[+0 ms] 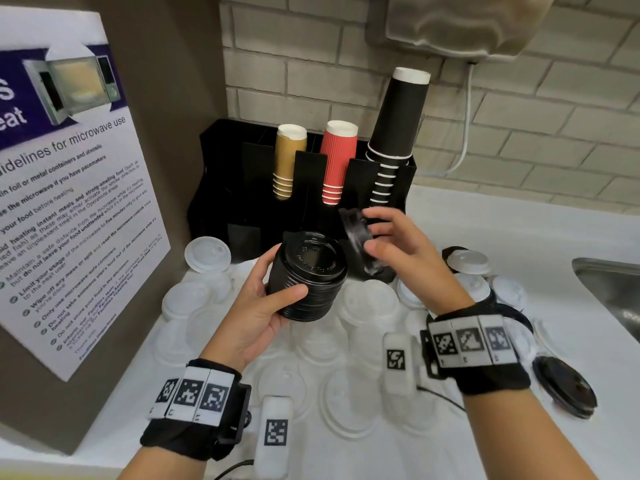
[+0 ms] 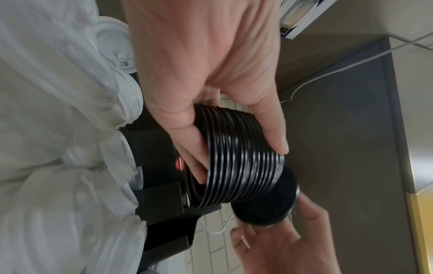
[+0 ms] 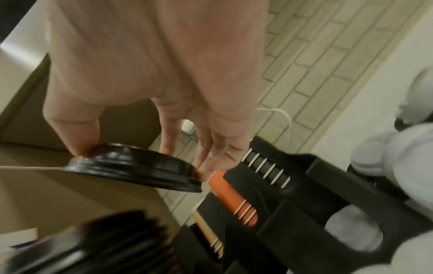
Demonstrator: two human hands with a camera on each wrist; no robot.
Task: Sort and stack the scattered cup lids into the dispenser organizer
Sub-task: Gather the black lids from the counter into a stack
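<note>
My left hand (image 1: 273, 292) grips a stack of black lids (image 1: 308, 275), thumb on its side, above the counter; the left wrist view shows the ribbed stack (image 2: 241, 157) between thumb and fingers. My right hand (image 1: 384, 240) pinches a single black lid (image 1: 356, 237), blurred and tilted on edge, just right of the stack; in the right wrist view that lid (image 3: 138, 166) sits between thumb and fingertips. The black dispenser organizer (image 1: 242, 188) stands behind, holding gold, red and black cup stacks. Many white and clear lids (image 1: 367, 303) lie scattered on the white counter below.
A black lid (image 1: 564, 389) lies at the right on the counter, and white lids (image 1: 467, 261) sit behind my right wrist. A steel sink (image 1: 609, 289) is at far right. A microwave sign (image 1: 69, 188) on a brown panel stands at the left.
</note>
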